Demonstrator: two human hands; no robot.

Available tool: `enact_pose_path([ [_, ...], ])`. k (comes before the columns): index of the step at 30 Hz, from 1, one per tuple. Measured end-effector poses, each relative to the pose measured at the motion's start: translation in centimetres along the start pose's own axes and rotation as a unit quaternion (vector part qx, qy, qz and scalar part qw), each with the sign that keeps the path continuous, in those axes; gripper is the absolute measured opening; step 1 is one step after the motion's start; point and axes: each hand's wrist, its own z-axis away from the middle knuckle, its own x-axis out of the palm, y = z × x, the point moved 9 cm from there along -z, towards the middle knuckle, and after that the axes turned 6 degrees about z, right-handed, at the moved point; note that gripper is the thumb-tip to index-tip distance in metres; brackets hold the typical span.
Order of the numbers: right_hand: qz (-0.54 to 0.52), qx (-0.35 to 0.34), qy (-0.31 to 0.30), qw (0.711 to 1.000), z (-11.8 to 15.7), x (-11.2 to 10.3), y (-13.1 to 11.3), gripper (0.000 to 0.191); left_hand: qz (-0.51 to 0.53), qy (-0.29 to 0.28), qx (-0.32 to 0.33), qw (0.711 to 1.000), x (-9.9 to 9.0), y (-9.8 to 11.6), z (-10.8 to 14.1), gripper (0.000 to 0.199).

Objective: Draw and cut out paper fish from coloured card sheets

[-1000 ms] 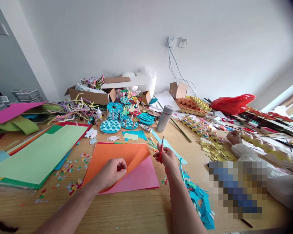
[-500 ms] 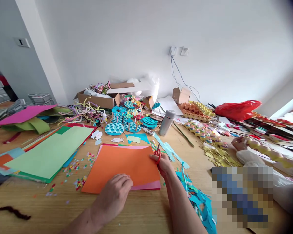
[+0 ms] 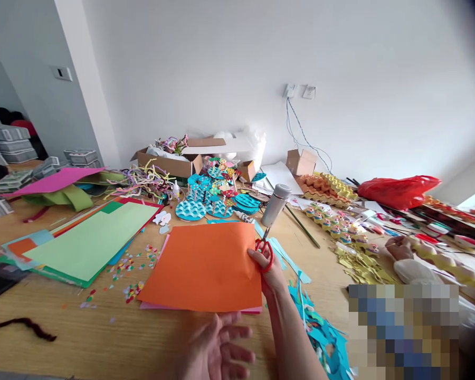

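My right hand is closed around red-handled scissors, blades pointing up and away from me. Its thumb presses on the right edge of an orange sheet of paper, pinching it. Under the orange sheet, pink paper peeks out along the near and left edges. My left hand is off the paper, just below its near edge, with fingers spread and nothing in them. It is slightly blurred.
Coloured sheets lie stacked at left, beside scattered confetti. A steel flask stands beyond the scissors. Blue paper scraps lie right of my forearm. Another person's hand is at far right, near egg-carton strips.
My left hand has left the orange sheet and opened, moving down and right. The orange sheet has shifted over the pink paper and risen, covering the paper fish beyond it. The view has turned slightly left.
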Motion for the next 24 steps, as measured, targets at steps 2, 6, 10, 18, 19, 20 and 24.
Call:
enact_pose_path([
  [2, 0.004, -0.010, 0.006, 1.000, 0.3, 0.1, -0.5, 0.026, 0.079, 0.046, 0.068, 0.994, -0.2, 1.5, -0.4, 0.059],
  [6, -0.007, -0.027, -0.021, 0.999, 0.8, 1.0, -1.5, 0.027, 0.095, 0.182, 0.229, 0.952, -1.7, 5.8, 0.7, 0.042],
  [10, 0.001, -0.038, -0.051, 0.998, 1.0, 1.8, -1.8, 0.033, 0.001, 0.227, 0.329, 0.917, -1.5, 10.4, 2.2, 0.051],
  [18, -0.011, -0.080, 0.029, 0.996, -0.2, -0.5, -0.4, 0.030, -0.178, 0.241, 0.414, 0.860, -0.7, 17.0, 3.2, 0.050],
  [19, -0.003, -0.085, 0.026, 0.996, -0.2, -0.4, -0.4, 0.031, -0.194, 0.243, 0.411, 0.857, -0.5, 17.7, 3.2, 0.048],
  [20, 0.010, -0.088, 0.020, 0.996, -0.2, -0.1, -0.4, 0.031, -0.210, 0.247, 0.407, 0.854, -0.4, 18.5, 3.2, 0.046],
  [24, 0.078, -0.091, -0.007, 0.993, 0.3, 0.9, -0.8, 0.032, -0.245, 0.209, 0.419, 0.849, 0.5, 22.1, 3.2, 0.047],
])
